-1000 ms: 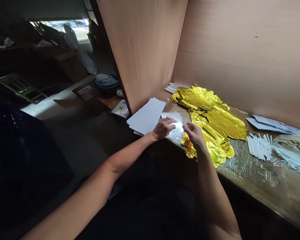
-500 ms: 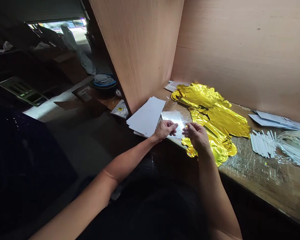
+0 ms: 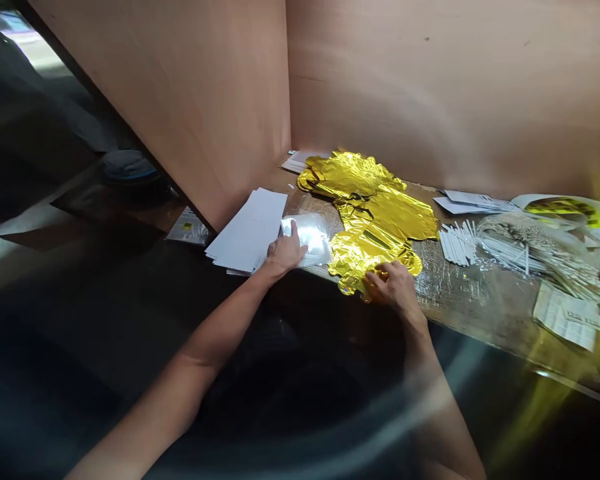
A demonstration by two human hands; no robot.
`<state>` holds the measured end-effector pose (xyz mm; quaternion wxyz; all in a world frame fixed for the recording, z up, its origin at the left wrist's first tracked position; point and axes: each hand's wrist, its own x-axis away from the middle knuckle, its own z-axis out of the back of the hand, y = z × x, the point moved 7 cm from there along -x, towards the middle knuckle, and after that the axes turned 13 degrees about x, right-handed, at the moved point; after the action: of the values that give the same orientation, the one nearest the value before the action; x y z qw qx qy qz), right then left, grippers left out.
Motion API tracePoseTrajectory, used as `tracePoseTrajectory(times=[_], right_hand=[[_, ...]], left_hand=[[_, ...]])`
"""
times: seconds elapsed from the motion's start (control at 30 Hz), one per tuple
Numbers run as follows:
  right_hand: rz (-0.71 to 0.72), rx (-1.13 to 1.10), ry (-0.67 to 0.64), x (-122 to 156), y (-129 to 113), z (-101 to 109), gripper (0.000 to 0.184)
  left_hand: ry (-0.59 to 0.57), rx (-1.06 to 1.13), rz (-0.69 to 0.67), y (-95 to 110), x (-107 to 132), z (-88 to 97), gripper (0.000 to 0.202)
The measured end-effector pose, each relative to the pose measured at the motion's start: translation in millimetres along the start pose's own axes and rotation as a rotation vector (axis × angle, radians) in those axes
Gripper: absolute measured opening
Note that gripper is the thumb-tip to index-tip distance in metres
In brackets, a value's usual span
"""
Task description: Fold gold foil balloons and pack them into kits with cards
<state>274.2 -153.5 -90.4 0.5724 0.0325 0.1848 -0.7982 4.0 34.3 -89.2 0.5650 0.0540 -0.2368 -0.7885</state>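
Observation:
My left hand (image 3: pixel 285 253) rests at the near edge of a stack of clear plastic sleeves (image 3: pixel 314 235), its index finger stretched out and thumb apart. The sleeves shine with reflected light. Beside them on the left lies a stack of white paper sheets (image 3: pixel 253 227). My right hand (image 3: pixel 394 283) is at the near edge of a pile of flat gold foil balloons (image 3: pixel 387 210), fingers bent and somewhat apart, fingertips against the foil. Whether any foil is pinched between them is hard to make out.
White sticks (image 3: pixel 457 243) lie right of the foil, near a bag of sticks (image 3: pixel 510 247). Printed paper (image 3: pixel 567 317) lies at the right. White envelopes or cards (image 3: pixel 475 201) sit against the back panel (image 3: pixel 430 100). A wooden side panel (image 3: pixel 195 100) borders the left.
My hands have moved apart. The left, earlier closed over the clear sleeves, now lies with its index finger stretched out; the right has gone to the foil's edge. The view has swung right.

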Motion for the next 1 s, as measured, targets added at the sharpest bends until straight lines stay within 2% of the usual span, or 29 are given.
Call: tracePoseTrajectory(times=[0.1,0.17,0.2,0.27,0.37,0.4,0.47,0.53,0.6,0.7,0.77,0.83,0.9,0.97,1.0], right_hand=[[0.065,-0.05,-0.119,12,27,-7,0.041],[0.08,-0.117,-0.163,12,38,-6,0.044],[0.082,-0.143,-0.179,11,41,-4,0.045],[0.07,-0.204,-0.215,8,47,3,0.048],[0.033,-0.364,-0.308,7,52,14,0.049],[0.022,-0.416,-0.347,7,54,17,0.05],[0.0,-0.483,-0.418,7,59,24,0.053],[-0.05,-0.543,-0.408,3,71,34,0.054],[-0.154,-0.683,-0.259,-6,91,50,0.06],[-0.333,-0.987,-0.046,-18,123,59,0.085],[-0.399,-1.03,0.03,-25,135,54,0.096],[-0.46,-0.874,0.189,-29,143,51,0.096],[-0.519,-0.694,0.374,-28,141,51,0.09],[-0.462,-0.466,0.471,-29,124,51,0.075],[-0.364,-0.313,0.456,-33,109,50,0.066]], left_hand=[[-0.016,-0.087,0.037,4,-4,21.3,0.085],[0.025,-0.093,-0.009,13,-6,35.3,0.061],[0.046,-0.072,-0.084,23,-6,38.5,0.05],[0.034,0.005,-0.38,56,4,32.0,0.043],[-0.075,0.112,-0.951,114,46,0.8,0.074],[-0.096,0.131,-1.074,129,58,-9.7,0.079],[-0.136,0.176,-1.171,152,68,-26.2,0.067],[-0.222,0.285,-1.128,171,56,-33.7,0.053],[-0.317,0.453,-1.023,192,25,-31.8,0.05],[-0.36,0.623,-0.895,232,-35,-20.3,0.064],[-0.326,0.572,-0.828,259,-72,-15.6,0.07],[-0.262,0.491,-0.755,277,-98,-13.4,0.068],[-0.208,0.455,-0.724,285,-109,-13.1,0.059],[-0.177,0.461,-0.741,285,-108,-15.4,0.046],[-0.161,0.469,-0.757,282,-105,-16.8,0.041]])
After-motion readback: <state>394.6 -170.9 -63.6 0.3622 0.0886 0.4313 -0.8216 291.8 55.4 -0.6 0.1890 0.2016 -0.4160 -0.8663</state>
